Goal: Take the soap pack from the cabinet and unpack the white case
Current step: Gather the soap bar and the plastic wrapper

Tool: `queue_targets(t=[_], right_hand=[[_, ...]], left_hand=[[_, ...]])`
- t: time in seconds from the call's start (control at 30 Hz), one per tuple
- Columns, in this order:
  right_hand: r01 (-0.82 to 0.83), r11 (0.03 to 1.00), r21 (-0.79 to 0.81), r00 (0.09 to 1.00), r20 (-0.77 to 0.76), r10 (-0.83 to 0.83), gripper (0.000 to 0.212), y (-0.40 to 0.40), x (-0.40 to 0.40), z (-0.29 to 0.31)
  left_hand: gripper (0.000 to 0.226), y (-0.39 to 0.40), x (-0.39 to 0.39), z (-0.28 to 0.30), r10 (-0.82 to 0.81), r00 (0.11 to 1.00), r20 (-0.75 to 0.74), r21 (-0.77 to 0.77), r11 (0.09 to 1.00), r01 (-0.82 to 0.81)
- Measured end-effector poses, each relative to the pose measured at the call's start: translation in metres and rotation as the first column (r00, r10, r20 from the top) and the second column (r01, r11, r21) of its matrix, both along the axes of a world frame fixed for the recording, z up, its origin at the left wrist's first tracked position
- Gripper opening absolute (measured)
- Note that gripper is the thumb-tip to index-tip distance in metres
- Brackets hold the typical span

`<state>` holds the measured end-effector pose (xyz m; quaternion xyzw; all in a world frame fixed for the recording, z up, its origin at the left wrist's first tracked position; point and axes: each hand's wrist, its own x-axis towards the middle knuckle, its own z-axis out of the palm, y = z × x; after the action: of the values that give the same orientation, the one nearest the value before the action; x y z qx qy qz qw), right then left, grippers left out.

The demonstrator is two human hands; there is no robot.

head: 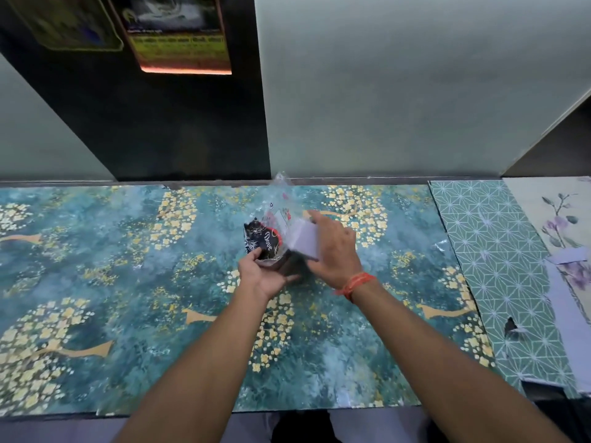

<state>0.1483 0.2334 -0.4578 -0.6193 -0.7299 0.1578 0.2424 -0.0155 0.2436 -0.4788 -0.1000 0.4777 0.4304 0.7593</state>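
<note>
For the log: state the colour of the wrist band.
Orange, on the right wrist, seen from the head view.

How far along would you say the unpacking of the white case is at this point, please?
Done: the soap pack is out of the cabinet and over the counter. In hand: the left hand holds the pack's lower end while the right hand grips the white case, partly out of the clear wrap. Left: pulling the case fully free.
</note>
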Motion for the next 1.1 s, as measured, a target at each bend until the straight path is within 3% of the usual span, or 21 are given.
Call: queue_targets(t=[0.1,0.2,0.27,0.37,0.43,0.53,0.57,0.63,0.7,0.73,0.8,0.9,0.93,1.1], right_hand=[[-0.267,0.939,0.218,0.950,0.220,0.219,0.073,-0.012,0.013,-0.015],[-0.481,0.843,0.240,0.836,0.414,0.360,0.064,-0.022,0.024,-0.028],[-0.540,0.806,0.244,0.777,0.513,0.365,0.063,-0.023,0.027,-0.029],[-0.515,0.826,0.227,0.782,0.520,0.345,0.068,-0.021,0.024,-0.024],[-0.420,0.894,0.159,0.851,0.412,0.326,0.072,-0.025,0.019,-0.023],[-0.108,0.993,-0.053,0.992,-0.071,0.105,0.075,-0.033,0.009,-0.014],[0.016,0.990,-0.140,0.958,-0.282,-0.056,0.075,-0.032,0.006,-0.009],[0.184,0.911,-0.369,0.733,-0.566,-0.377,0.073,-0.019,0.003,0.001],[0.100,0.759,-0.643,0.530,-0.611,-0.588,0.066,-0.003,0.008,0.005],[0.031,0.694,-0.719,0.479,-0.599,-0.642,0.058,0.003,0.010,0.006],[0.019,0.668,-0.744,0.390,-0.610,-0.690,0.046,0.012,0.012,0.004],[0.121,0.676,-0.727,0.148,-0.660,-0.736,0.042,0.030,0.006,-0.002],[0.166,0.666,-0.727,0.105,-0.659,-0.745,0.046,0.040,0.005,-0.006],[0.312,0.618,-0.721,0.096,-0.624,-0.776,0.051,0.090,-0.001,-0.028]], left_hand=[[0.054,0.003,-0.002,-0.003,0.082,0.996,0.046,0.005,0.997,-0.082],[0.051,0.004,0.003,-0.006,-0.015,0.998,-0.059,0.083,0.996,0.020],[0.042,0.000,0.008,-0.005,-0.063,0.992,-0.108,0.110,0.991,0.075],[0.038,-0.002,0.011,-0.006,-0.015,0.991,-0.136,0.078,0.997,0.025],[0.036,0.001,0.011,-0.008,0.056,0.988,-0.141,0.062,0.997,-0.047],[0.039,0.007,0.011,-0.014,0.113,0.972,-0.206,0.093,0.991,-0.095],[0.037,0.009,0.011,-0.010,0.105,0.966,-0.237,0.104,0.991,-0.082],[0.030,0.013,0.010,-0.010,0.081,0.963,-0.255,0.139,0.989,-0.046],[0.022,0.018,0.008,-0.007,0.041,0.968,-0.249,0.156,0.988,-0.001],[0.021,0.021,0.007,-0.007,0.029,0.970,-0.240,0.160,0.987,0.010],[0.028,0.028,0.007,-0.006,0.026,0.972,-0.233,0.163,0.987,0.012],[0.043,0.042,0.005,-0.010,0.139,0.955,-0.263,0.120,0.987,-0.110],[0.047,0.047,0.005,-0.012,0.183,0.947,-0.263,0.113,0.981,-0.158],[0.046,0.063,0.005,-0.022,0.258,0.933,-0.252,0.119,0.965,-0.235]])
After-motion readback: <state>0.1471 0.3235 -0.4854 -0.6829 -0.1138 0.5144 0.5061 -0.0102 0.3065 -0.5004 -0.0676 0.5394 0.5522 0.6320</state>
